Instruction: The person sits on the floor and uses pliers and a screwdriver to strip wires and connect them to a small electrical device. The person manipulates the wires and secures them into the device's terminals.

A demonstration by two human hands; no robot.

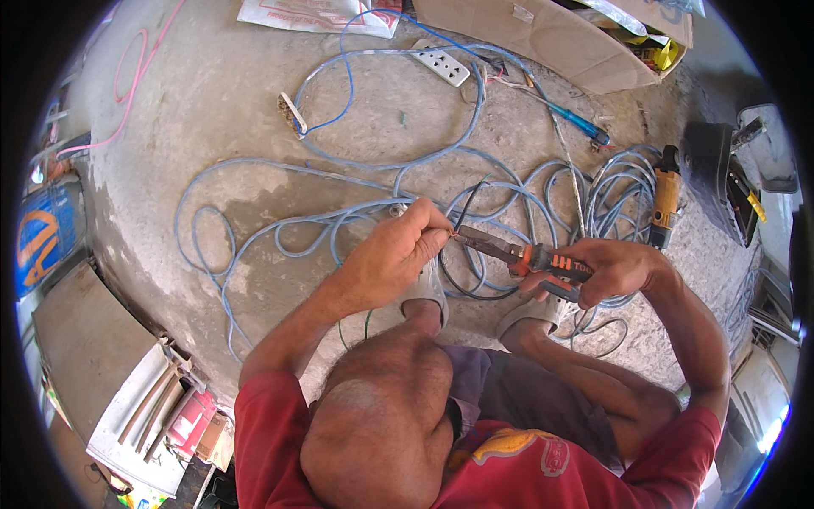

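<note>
My left hand (390, 254) is closed, its thumb and index finger pinching the thin end of a wire (453, 233). My right hand (623, 267) is wrapped round the orange and black handles of a pair of pliers (492, 245). The plier jaws point left and meet the wire right at my left fingertips; whether they bite on it is too small to tell. Beside the jaws a black cable (466, 208) with a green tip curves down to the floor. Loops of blue-grey cable (297, 166) lie beyond and below both hands.
A white socket strip (443, 64) and a blue-handled screwdriver (581, 125) lie farther off. To the right are a yellow and black tool (666, 197) and a black tool bag (710, 174). A cardboard box (543, 42) stands at the back; a blue container (49, 237) stands left.
</note>
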